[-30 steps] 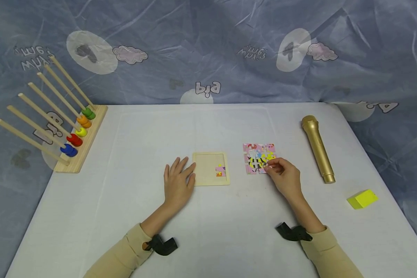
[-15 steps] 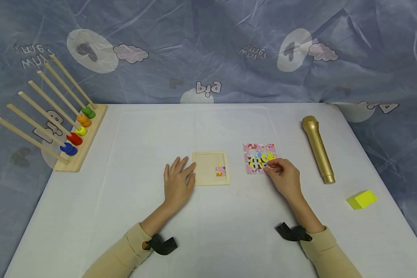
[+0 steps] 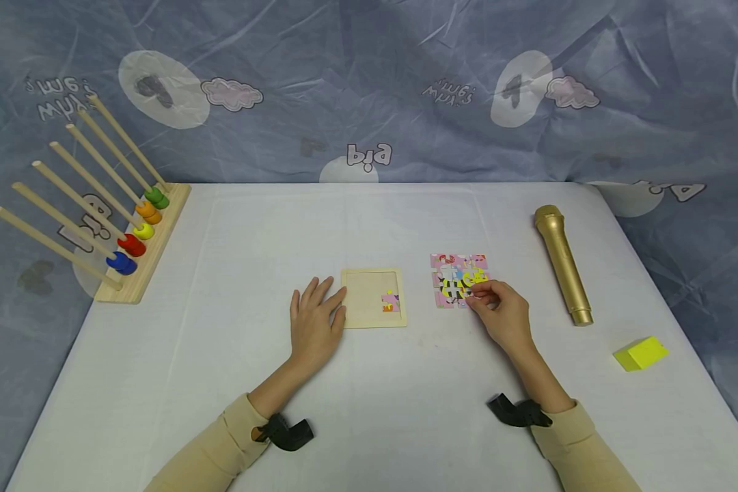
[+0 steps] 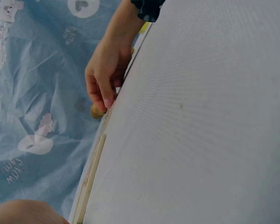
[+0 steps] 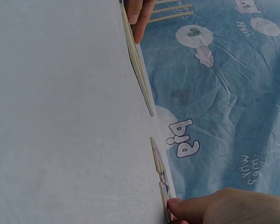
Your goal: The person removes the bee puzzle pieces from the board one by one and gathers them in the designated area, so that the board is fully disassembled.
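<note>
My left hand (image 3: 316, 328) lies with its fingers extended at the left edge of a square wooden puzzle tray (image 3: 363, 322), its thumb and index finger touching the rim. One pink and yellow puzzle piece (image 3: 390, 301) sits inside the tray at lower right. To the right of the tray, several puzzle pieces (image 3: 452, 281) with a bee picture lie fitted closely together. My right hand (image 3: 503, 313) pinches a puzzle piece (image 5: 164, 200) at their lower right corner between thumb and fingers. The fingers hide much of that piece. In the right wrist view, its edge stands slightly offset from the neighbouring pieces.
A wooden bead rack (image 3: 144, 273) with upright rods and coloured beads stands at the left. At the right lie a gold microphone (image 3: 562, 263) and a yellow block (image 3: 641, 353). A patterned blue-grey cloth (image 3: 357, 89) hangs behind the white table (image 3: 369, 410).
My right thumb and fingers have shifted very slightly left at the corner of the puzzle pieces. The left hand and the tray have stayed in place.
</note>
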`<action>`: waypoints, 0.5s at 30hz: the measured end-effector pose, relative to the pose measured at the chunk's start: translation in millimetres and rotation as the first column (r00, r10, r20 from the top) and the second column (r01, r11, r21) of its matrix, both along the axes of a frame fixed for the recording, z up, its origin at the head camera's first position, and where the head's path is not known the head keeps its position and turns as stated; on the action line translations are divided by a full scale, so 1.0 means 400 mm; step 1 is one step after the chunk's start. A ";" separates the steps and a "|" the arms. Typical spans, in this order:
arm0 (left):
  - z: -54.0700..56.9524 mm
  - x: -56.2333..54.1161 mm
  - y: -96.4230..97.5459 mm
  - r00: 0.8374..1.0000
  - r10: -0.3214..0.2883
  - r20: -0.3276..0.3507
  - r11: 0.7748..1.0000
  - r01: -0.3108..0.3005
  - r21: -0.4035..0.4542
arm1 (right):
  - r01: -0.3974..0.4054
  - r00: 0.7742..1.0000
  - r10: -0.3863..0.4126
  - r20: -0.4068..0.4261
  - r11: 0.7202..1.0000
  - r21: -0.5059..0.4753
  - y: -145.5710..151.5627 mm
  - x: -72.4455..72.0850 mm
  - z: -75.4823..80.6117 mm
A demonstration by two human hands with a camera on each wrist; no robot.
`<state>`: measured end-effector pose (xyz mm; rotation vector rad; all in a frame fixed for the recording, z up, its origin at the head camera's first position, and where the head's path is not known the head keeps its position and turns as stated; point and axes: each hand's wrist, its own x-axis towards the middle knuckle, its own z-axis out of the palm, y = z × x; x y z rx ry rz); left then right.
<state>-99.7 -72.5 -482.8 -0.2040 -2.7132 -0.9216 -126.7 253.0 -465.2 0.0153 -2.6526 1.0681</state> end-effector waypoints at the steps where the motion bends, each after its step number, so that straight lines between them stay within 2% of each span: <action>1: 0.000 0.000 0.000 1.000 0.000 0.000 1.000 0.000 0.000 | -0.002 1.000 0.002 -0.002 1.000 0.000 0.000 -0.001 -0.001; 15: 0.003 0.000 -0.001 1.000 -0.003 0.003 1.000 0.003 -0.003 | -0.003 1.000 0.003 -0.004 1.000 0.013 -0.006 -0.002 0.006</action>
